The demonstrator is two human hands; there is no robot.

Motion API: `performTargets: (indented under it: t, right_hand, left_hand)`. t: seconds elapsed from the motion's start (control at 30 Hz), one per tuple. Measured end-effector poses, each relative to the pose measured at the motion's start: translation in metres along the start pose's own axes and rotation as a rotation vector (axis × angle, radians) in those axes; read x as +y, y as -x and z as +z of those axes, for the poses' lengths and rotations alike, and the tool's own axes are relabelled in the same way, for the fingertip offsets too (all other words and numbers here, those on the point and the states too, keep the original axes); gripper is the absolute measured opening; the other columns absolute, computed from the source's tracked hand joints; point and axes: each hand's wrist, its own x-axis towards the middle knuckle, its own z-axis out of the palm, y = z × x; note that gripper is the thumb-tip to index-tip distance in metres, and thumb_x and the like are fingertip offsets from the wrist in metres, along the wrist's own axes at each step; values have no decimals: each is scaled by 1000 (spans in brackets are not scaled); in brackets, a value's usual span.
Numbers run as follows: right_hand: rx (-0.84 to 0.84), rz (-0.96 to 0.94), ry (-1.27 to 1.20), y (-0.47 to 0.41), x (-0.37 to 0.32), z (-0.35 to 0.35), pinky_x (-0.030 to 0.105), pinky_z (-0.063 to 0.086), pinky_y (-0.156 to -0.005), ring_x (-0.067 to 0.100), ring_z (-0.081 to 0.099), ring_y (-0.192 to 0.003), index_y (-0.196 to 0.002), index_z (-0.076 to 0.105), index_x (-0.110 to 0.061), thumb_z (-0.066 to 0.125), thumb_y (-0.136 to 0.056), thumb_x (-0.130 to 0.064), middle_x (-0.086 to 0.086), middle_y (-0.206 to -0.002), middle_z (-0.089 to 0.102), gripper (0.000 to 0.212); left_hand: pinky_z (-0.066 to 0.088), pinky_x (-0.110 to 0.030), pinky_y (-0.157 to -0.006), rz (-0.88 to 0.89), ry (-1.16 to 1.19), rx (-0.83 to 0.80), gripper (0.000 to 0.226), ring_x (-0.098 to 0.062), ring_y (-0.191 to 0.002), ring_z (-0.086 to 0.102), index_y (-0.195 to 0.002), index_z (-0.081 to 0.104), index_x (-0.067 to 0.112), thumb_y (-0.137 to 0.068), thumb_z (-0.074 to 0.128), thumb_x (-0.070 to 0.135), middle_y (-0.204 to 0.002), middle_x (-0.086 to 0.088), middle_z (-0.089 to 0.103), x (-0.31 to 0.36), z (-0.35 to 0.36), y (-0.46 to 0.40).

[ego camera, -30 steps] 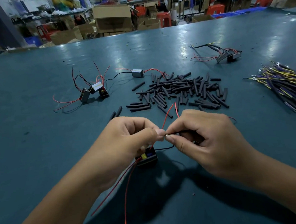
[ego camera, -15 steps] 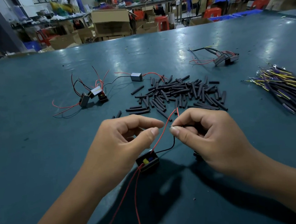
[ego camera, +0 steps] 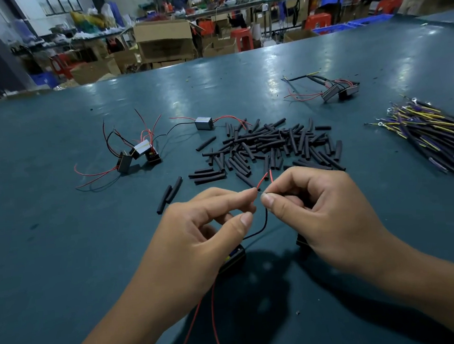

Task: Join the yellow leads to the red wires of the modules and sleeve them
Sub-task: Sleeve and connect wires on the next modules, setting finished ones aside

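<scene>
Near the front edge of the teal table [ego camera: 65, 263], both hands meet over a small black module [ego camera: 233, 257], which lies half hidden under the left hand [ego camera: 198, 235]. Left-hand fingers [ego camera: 245, 196] pinch a red wire [ego camera: 262, 180] of that module, its free end pointing up and away from the person. The right hand [ego camera: 328, 213] pinches a second thin wire end between thumb and forefinger [ego camera: 269, 199]; whether this is a yellow lead cannot be told. The two pinched ends lie just beside each other, tip to tip, with the long axes of both running roughly away from the person. A black wire [ego camera: 264, 223] loops down from the pinch toward the module. Judged from this, the step in hand is the joining, and it turns on bringing the two tips into line. Sleeving is not yet done: the pile of black sleeves [ego camera: 272, 147] lies just beyond the hands, nearer the right one. Further modules [ego camera: 138, 153] with red wires sit to the left, two more [ego camera: 338, 92] at far right, and the bundle of yellow leads [ego camera: 433, 136] at the right edge. Beyond the table, a workshop with cardboard boxes [ego camera: 164, 39] and red stools [ego camera: 243, 37].
</scene>
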Motion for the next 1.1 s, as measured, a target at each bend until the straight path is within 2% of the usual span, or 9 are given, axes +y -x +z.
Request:
performTargets:
  t: [0.1,0.17,0.33,0.47,0.6,0.7,0.83,0.93,1.1]
  right_hand:
    - [25,28,-34,0,1,0,11,28,-45,2,31,-45,-74,68,-14,71,-89,-9,-12,-49,37,17]
    - [32,38,-46,-1,0,0,10,28,-45,2,31,-45,-74,68,-13,71,-89,-8,-12,-49,36,16]
    - [35,48,-51,-1,2,0,10,28,-44,2,30,-44,-74,68,-13,71,-90,-10,-13,-48,37,17]
    - [7,31,-26,0,0,1,14,30,-46,3,33,-48,-76,68,-17,72,-89,-17,-10,-50,39,13]
    - [-12,26,-16,0,-3,1,17,37,-49,7,41,-52,-76,69,-18,70,-84,-23,11,-56,50,9]
    - [-13,28,-18,-1,-4,-2,17,37,-47,7,42,-51,-77,70,-18,73,-89,-14,12,-56,51,13]
    - [-16,36,-15,-2,-5,-5,33,42,-50,26,47,-54,-79,71,-20,73,-89,-16,22,-68,60,11]
    - [-5,40,-29,-2,-4,-5,28,41,-50,21,46,-55,-79,71,-20,73,-89,-17,22,-67,58,10]
    - [-2,62,-49,-2,-4,-4,24,37,-50,15,43,-55,-77,72,-18,73,-88,-14,23,-64,54,11]
  left_hand:
    - [48,-33,-64,-21,48,-38,34,-33,-78,56,-117,74,35,-85,66,29,-107,6,70,-1,2,1]
    - [45,-27,-63,-9,46,-53,37,-24,-71,51,-120,72,38,-85,66,29,-108,8,68,0,4,2]
    - [49,-20,-65,42,-65,-20,36,-8,-74,59,-121,71,37,-87,64,31,-107,12,68,-1,6,1]
    - [57,-33,-69,-33,-17,31,22,-23,-79,65,-106,74,38,-85,69,37,-98,8,74,-5,7,-3]
    - [55,-26,-69,8,-7,10,10,-15,-79,68,-97,74,23,-88,76,20,-90,7,75,-10,19,-8]
    - [54,-42,-67,3,38,37,2,-31,-75,66,-89,72,16,-89,74,17,-80,-6,72,-15,19,-10]
    - [48,-35,-57,19,68,39,8,-22,-63,58,-86,69,19,-91,73,14,-76,-9,68,-16,13,-11]
    - [48,-27,-59,17,64,38,10,-15,-64,59,-86,68,20,-91,72,12,-75,-8,67,-17,12,-13]
    - [48,-22,-59,35,8,22,8,-21,-64,60,-85,67,23,-92,69,18,-76,-4,67,-18,7,-12]
